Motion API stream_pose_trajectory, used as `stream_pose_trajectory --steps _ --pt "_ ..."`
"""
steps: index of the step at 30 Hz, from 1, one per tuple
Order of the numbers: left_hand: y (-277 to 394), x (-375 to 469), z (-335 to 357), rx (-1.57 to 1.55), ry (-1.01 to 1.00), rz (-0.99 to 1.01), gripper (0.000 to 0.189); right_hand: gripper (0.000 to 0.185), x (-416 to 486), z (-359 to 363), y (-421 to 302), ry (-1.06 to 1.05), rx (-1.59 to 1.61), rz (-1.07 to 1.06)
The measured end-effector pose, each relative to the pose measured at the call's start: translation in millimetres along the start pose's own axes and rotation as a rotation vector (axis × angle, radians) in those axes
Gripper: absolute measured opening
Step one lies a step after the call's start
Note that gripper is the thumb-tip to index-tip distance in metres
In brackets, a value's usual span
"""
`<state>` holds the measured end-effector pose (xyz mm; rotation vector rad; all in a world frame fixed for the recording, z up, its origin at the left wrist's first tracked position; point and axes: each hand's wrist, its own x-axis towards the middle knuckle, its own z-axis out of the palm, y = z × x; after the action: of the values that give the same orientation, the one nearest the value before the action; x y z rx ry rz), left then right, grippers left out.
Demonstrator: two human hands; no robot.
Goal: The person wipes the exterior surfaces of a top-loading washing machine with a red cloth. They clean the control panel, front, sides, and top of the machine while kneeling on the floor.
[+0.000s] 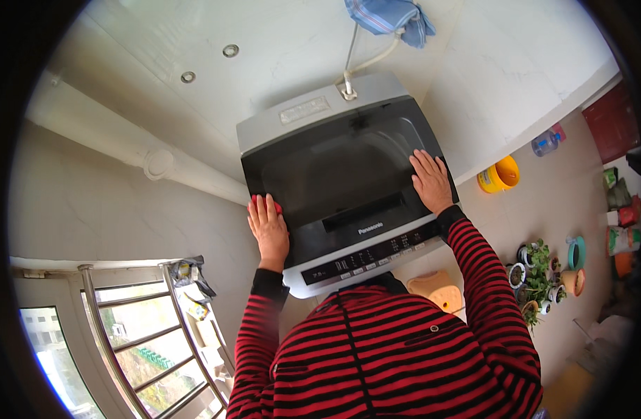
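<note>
A top-loading Panasonic washing machine with a dark lid stands before me, its lid down. My left hand lies at the lid's left edge, over a red cloth that is mostly hidden beneath the fingers. On the right side of the lid, my right hand rests flat with its fingers a little apart and holds nothing. Along the machine's near edge runs a control panel with buttons. A recessed handle shows in the lid between my hands.
A white inlet hose joins the machine's back, near a hanging blue cloth. A thick white pipe runs along the left wall. Metal window bars stand lower left. To the right are a yellow bucket and several potted plants.
</note>
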<state>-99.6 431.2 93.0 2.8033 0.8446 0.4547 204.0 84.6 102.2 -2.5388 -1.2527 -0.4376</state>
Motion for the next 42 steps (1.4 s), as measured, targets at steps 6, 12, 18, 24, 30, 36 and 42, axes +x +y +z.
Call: stream_pose_trajectory --steps 6,12,18,24,30,36,42 --pt "103 -24 29 -0.018 -0.107 0.265 0.074 0.052 -2 5 5 -0.002 0.028 0.001" --pt "170 -46 31 -0.143 -0.27 0.577 0.065 0.052 0 5 14 -0.045 0.12 -0.028" --pt "124 -100 -2 -0.11 -0.426 0.501 0.065 0.053 -16 -19 5 -0.183 0.331 -0.148" --pt "96 -169 3 -0.066 -0.128 -0.104 0.071 0.056 -46 -31 -54 -0.322 0.364 -0.401" --pt "98 -190 24 -0.037 0.113 -0.274 0.084 0.068 -30 -28 -71 -0.352 0.301 -0.395" --pt "105 -193 35 -0.082 0.266 -0.414 0.092 0.064 -19 -26 -72 -0.455 0.324 -0.394" --pt "109 -192 39 -0.095 0.311 -0.46 0.091 0.057 -7 -22 -68 -0.526 0.357 -0.408"
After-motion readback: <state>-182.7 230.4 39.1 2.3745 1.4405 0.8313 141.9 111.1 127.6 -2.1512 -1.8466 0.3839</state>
